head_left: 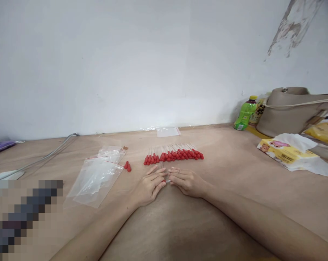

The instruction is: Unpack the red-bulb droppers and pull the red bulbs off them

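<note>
Between my two hands, near the middle of the table, lies a short clear tube (168, 181) with a bit of red at its left end. My left hand (151, 185) pinches the red end between thumb and fingers. From the other side, the fingertips of my right hand (186, 181) close on the clear end. Just beyond the hands is a row of clear droppers with red bulbs (180, 154), bulbs towards me. Two loose red bulbs (127, 166) sit left of the row.
Clear zip bags (99, 175) lie at the left, with a grey cable (58, 148) behind. Another bag (168, 132) is by the wall. At the right are a green bottle (245, 114), a beige bag (286, 114) and a tissue pack (287, 154).
</note>
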Motion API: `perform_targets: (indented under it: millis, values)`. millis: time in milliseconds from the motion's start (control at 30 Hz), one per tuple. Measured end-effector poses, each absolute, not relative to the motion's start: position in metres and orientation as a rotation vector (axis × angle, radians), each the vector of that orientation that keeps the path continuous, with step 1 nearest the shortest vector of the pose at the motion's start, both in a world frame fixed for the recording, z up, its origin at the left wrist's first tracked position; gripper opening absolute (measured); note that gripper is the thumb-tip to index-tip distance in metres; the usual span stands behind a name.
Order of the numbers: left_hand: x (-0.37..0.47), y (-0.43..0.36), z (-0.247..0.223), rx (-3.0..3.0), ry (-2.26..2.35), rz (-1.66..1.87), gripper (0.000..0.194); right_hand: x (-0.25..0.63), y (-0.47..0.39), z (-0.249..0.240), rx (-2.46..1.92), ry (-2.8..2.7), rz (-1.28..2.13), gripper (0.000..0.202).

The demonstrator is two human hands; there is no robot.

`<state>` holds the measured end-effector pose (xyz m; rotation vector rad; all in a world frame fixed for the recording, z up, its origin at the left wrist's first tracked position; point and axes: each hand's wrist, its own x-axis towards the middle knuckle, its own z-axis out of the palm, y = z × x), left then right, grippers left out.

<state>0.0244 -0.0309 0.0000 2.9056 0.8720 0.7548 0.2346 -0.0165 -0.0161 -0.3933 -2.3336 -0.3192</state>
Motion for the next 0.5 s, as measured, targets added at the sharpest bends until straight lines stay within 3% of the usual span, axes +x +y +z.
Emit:
perform_targets:
  millis: [500]
  values:
    - [0.0211, -0.0345, -0.0014, 2.946, 0.795, 0.848, 0.021, 0.2440, -0.0219, -0.0197, -0.319, -2.294, -0.414, 0.022]
